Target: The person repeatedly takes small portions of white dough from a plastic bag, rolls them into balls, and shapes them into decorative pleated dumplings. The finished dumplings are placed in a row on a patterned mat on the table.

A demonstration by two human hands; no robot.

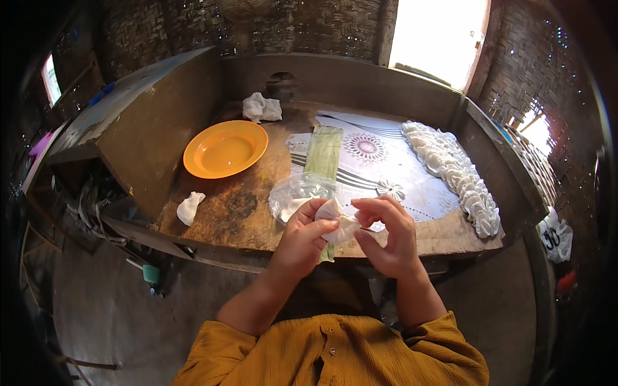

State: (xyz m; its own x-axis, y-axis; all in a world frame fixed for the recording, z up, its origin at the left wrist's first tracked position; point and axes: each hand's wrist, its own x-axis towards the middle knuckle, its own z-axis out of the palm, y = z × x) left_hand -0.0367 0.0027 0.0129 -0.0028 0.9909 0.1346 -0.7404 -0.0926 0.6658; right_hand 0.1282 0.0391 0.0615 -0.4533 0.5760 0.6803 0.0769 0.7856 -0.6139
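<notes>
My left hand (pixel 302 235) and my right hand (pixel 386 235) meet over the front edge of a wooden table (pixel 232 219), both pinching a small white dough piece (pixel 339 222) between the fingertips. Just behind the hands lies a clear plastic bag (pixel 297 192) with white dough in it. A single folded white dumpling (pixel 391 188) sits on a patterned white mat (pixel 386 161). A long curved row of several folded white dumplings (pixel 460 177) runs along the mat's right side.
An orange plate (pixel 225 149) stands at the table's left. A green banana leaf strip (pixel 324 152) lies along the mat's left edge. A white cloth (pixel 261 108) sits at the back, and a white dough lump (pixel 189 208) lies near the front left corner. Woven walls surround the table.
</notes>
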